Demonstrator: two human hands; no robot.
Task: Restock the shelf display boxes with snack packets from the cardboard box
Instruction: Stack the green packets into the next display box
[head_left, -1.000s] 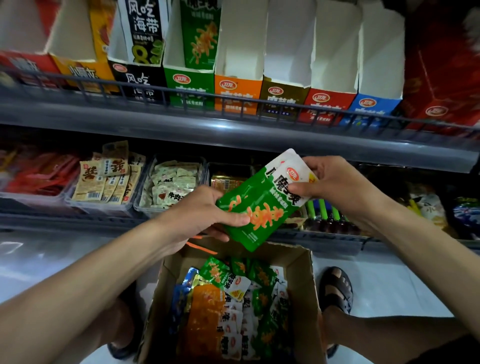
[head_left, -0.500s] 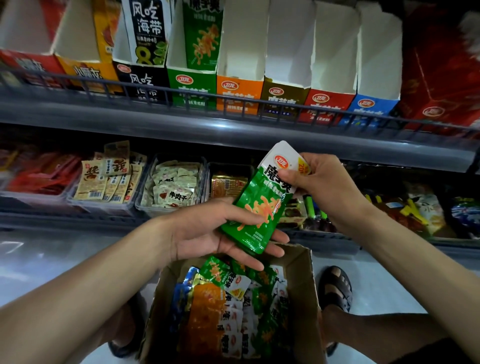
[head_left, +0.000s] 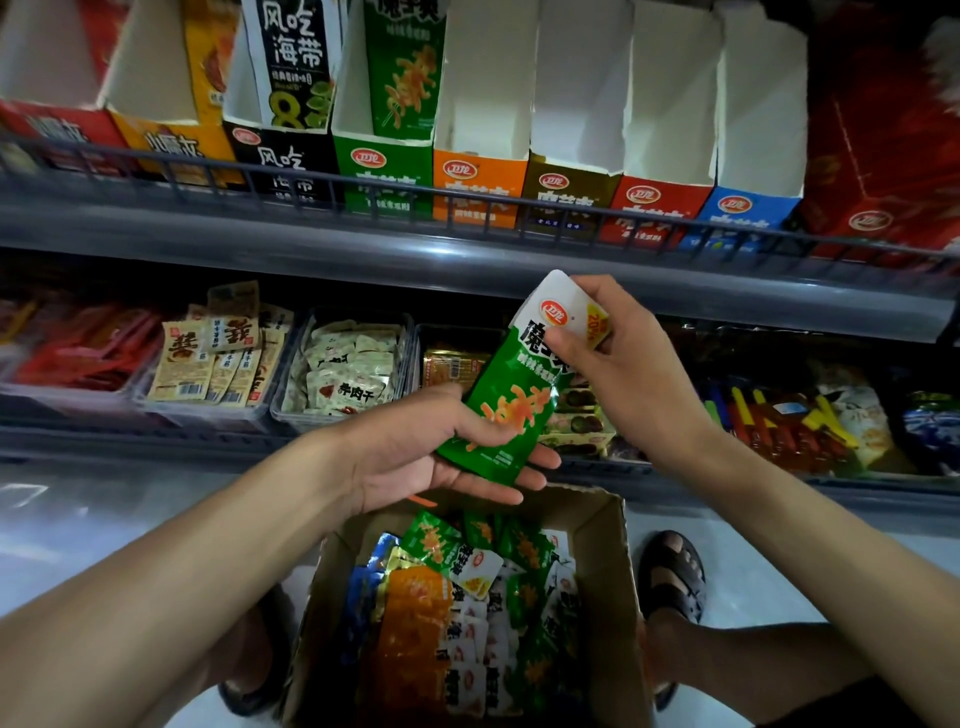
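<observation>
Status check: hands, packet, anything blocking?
Right hand pinches green packet by its white top; left hand holds its lower end, thumb over front. Packet above cardboard box, not yet shelved. Wire rail fronts green display box.

The cardboard box (head_left: 605, 597) runs off bottom edge.
</observation>
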